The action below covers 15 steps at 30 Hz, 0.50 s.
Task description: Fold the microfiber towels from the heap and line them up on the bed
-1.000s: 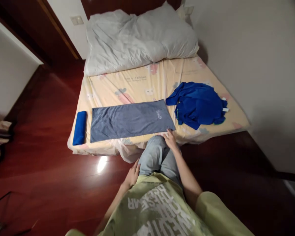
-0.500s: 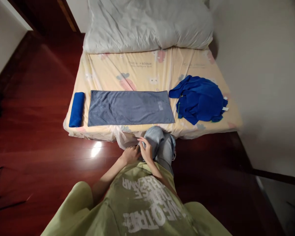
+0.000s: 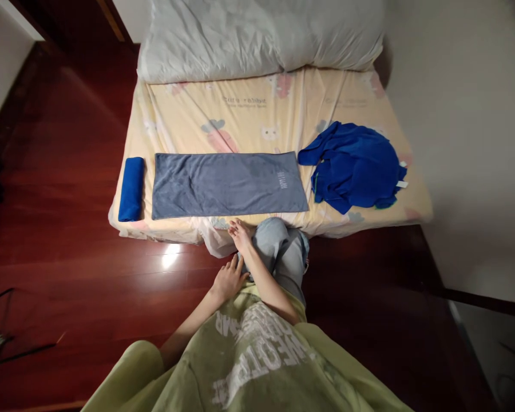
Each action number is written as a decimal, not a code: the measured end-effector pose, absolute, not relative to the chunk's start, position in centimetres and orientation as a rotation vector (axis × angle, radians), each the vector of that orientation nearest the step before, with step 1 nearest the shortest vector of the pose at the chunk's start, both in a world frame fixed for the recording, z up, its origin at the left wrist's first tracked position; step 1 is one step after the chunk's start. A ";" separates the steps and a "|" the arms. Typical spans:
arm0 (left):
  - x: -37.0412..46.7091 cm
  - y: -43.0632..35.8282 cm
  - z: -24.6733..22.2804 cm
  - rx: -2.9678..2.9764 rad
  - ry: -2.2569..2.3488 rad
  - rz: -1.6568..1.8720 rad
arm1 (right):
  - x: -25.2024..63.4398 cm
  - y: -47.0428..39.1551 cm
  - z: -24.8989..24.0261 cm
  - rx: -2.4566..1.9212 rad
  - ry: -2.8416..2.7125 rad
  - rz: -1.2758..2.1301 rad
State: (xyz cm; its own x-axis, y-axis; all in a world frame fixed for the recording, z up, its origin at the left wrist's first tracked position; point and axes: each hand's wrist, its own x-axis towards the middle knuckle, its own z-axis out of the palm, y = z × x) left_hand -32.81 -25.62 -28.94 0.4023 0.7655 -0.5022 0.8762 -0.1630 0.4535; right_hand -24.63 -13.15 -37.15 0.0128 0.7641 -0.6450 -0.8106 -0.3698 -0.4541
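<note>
One yellow-sheeted bed, dark red floor; grey towel flat on it. Our right hand near the towel, left hand by our jeans, fingers loosely apart.

From the wearer's head, the camera is looking forward and steeply down over the green shirt toward the grey towel, fairly near. The lower right is showing too darkly to read surely.
</note>
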 end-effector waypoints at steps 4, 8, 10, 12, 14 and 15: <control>-33.7 -23.4 -28.5 1.919 1.316 -0.233 | -25.1 -12.4 -38.0 -1.035 0.089 1.622; -35.0 -16.8 -27.5 1.937 1.275 -0.258 | -25.4 -11.3 -38.7 -1.143 0.081 1.585; -35.7 -12.0 -27.2 1.962 1.329 -0.171 | -25.6 -11.0 -38.9 -1.181 0.075 1.575; -36.0 -6.6 -27.4 1.998 1.425 -0.048 | -25.8 -10.8 -38.9 -1.184 0.083 1.570; -35.9 -1.0 -27.8 2.025 1.550 0.022 | -25.9 -10.6 -38.8 -1.203 0.107 1.561; -35.7 1.7 -28.1 2.030 1.587 0.036 | -25.9 -10.6 -38.7 -1.216 0.119 1.558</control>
State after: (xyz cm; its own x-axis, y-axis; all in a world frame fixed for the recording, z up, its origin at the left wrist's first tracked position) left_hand -35.71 1.68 -28.11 0.3004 0.9024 -0.3089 0.8873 -0.1456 0.4376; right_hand -25.91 -10.57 -38.72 0.1296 0.6703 -0.7306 -0.7738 -0.3924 -0.4973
